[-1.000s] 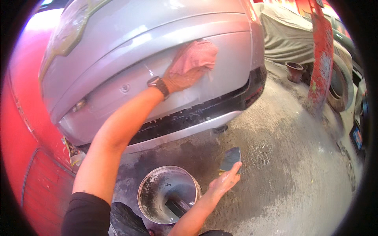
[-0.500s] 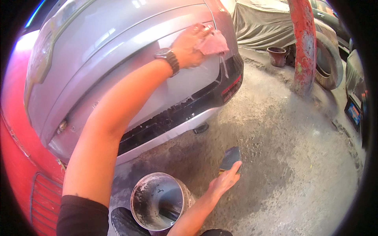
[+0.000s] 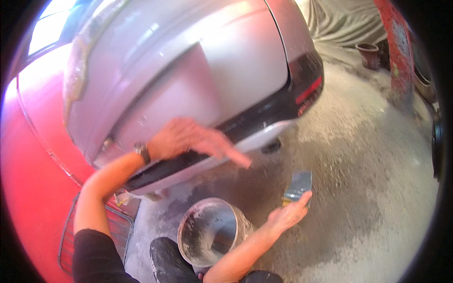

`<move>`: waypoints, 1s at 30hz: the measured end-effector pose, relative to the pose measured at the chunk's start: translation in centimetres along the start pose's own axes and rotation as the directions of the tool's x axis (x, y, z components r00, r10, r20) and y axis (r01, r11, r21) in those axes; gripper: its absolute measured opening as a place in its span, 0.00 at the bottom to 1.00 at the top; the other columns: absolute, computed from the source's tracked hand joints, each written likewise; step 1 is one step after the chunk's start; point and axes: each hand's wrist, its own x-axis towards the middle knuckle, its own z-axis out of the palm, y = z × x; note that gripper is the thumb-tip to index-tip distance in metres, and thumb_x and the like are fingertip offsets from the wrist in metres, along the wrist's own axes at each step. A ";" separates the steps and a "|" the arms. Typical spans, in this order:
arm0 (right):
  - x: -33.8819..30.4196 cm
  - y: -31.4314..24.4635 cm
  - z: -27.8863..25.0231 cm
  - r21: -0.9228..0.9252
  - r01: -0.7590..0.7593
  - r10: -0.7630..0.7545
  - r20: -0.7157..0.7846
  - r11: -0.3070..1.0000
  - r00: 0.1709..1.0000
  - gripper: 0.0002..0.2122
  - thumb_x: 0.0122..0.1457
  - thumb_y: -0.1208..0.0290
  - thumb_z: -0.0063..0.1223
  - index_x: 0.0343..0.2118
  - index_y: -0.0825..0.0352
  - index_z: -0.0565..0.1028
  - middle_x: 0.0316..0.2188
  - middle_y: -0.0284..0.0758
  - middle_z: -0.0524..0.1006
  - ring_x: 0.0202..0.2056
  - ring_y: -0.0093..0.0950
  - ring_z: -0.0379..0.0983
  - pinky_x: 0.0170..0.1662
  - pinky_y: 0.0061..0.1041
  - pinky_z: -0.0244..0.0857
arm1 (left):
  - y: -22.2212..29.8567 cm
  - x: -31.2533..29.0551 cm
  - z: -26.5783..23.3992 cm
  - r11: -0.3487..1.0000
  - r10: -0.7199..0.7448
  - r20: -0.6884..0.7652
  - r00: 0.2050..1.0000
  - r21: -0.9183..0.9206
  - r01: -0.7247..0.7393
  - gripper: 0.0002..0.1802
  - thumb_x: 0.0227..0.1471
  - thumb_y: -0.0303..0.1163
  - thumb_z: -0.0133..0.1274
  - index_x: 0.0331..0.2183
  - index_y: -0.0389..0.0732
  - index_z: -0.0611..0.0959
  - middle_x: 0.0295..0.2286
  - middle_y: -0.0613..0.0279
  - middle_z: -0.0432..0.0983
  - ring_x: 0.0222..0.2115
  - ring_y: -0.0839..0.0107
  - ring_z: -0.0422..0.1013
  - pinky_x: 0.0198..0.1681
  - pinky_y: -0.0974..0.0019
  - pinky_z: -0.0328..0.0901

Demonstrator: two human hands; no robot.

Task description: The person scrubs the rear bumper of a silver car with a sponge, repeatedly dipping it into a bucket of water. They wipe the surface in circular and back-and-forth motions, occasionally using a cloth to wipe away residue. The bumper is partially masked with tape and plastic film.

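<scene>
My left hand (image 3: 172, 139), with a wristwatch on its wrist, is closed on a pink cloth (image 3: 219, 145). Both are smeared by motion, in front of the lower rear of a silver car (image 3: 250, 56). The cloth hangs out toward the right, over the car's black and silver bumper (image 3: 257, 134). Low on the right, my right hand (image 3: 289, 216) grips a sanding block (image 3: 298, 185) with a dark grey wet-looking face and a yellowish edge. It is held above the wet floor, apart from the car.
A stained bucket (image 3: 243, 226) of greyish water stands between my knees, with something dark inside. To the left are a red car (image 3: 37, 155) and a wire rack (image 3: 94, 236). A peeling red post (image 3: 401, 52), a brown pot (image 3: 368, 55) and a draped cover (image 3: 347, 21) are at the far right.
My left hand has come down and left with the pink cloth, off the car's upper right panel. My right hand still holds the sanding block. The whole view has shifted.
</scene>
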 end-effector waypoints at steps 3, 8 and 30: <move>-0.4 2.2 0.8 0.001 -0.083 0.083 0.054 0.997 0.995 0.35 0.67 0.45 0.58 0.53 0.83 0.70 0.50 0.48 0.74 0.49 0.36 0.71 0.56 0.40 0.63 | 2.6 -9.7 1.3 0.915 -0.239 -0.002 0.971 -0.334 0.225 0.49 0.51 0.59 0.62 0.68 0.49 0.68 0.68 0.47 0.58 0.71 0.34 0.46 0.72 0.28 0.36; -0.7 3.3 1.5 -0.046 -0.117 0.118 0.037 0.992 0.992 0.37 0.68 0.45 0.55 0.54 0.86 0.66 0.53 0.57 0.72 0.53 0.41 0.72 0.59 0.41 0.63 | 7.9 -1.6 -1.8 0.559 -0.820 -0.193 0.538 -0.471 0.683 0.56 0.56 0.60 0.58 0.70 0.34 0.56 0.70 0.33 0.45 0.72 0.33 0.37 0.73 0.33 0.31; -6.7 3.0 0.9 -0.095 0.093 -0.074 0.189 0.991 0.979 0.37 0.69 0.47 0.55 0.55 0.89 0.65 0.56 0.59 0.71 0.56 0.41 0.71 0.63 0.39 0.60 | -0.6 2.4 -0.7 0.558 -0.823 -0.422 0.379 -0.479 0.678 0.46 0.58 0.54 0.56 0.67 0.33 0.65 0.68 0.36 0.52 0.70 0.31 0.44 0.71 0.31 0.37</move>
